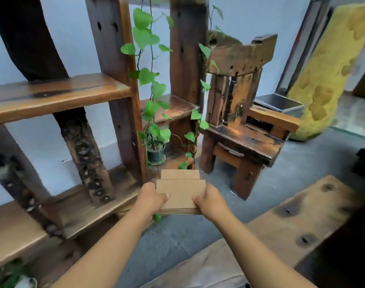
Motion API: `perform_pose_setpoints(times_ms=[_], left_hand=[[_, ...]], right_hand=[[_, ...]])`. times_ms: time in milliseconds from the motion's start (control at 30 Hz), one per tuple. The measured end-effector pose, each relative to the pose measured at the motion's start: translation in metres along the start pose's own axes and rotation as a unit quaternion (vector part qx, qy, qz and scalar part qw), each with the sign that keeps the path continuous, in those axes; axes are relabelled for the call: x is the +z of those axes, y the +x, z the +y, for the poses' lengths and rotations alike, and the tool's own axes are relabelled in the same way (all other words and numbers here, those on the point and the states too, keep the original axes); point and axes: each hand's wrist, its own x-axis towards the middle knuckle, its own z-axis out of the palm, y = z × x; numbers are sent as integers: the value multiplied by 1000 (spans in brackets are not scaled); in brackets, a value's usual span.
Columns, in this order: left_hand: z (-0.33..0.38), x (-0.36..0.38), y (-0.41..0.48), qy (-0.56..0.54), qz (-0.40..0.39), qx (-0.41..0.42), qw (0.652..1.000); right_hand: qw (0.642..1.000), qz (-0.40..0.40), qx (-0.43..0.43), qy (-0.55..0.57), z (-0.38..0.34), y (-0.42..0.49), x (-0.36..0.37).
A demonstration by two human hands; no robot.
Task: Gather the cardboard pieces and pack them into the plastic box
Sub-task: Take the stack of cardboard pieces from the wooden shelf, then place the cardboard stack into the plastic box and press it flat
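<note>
A stack of flat brown cardboard pieces (pixel 180 191) hangs in the air in front of me, held level between both hands. My left hand (pixel 150 198) grips its left edge with the thumb on top. My right hand (pixel 209 201) grips its right edge the same way. One piece at the far end of the stack sticks out further than the rest. No plastic box is in view.
A dark wooden shelf unit (pixel 59 94) fills the left side, with a trailing green plant (pixel 155 151) in a small pot. A rough wooden chair (pixel 246 134) stands ahead on the right. A wooden tabletop (pixel 291 231) lies at lower right. Grey floor (pixel 173 242) is under my arms.
</note>
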Motion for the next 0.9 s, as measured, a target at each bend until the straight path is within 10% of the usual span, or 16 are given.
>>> perform_pose_setpoints(times_ms=[500,900], left_hand=[[58,272,-154,182,-299,189,918],[73,437,-290,249,-505,370,739]], right_hand=[[943,219,231,94,253,-159,-162],[779,424,434,159,361,-308,-204]])
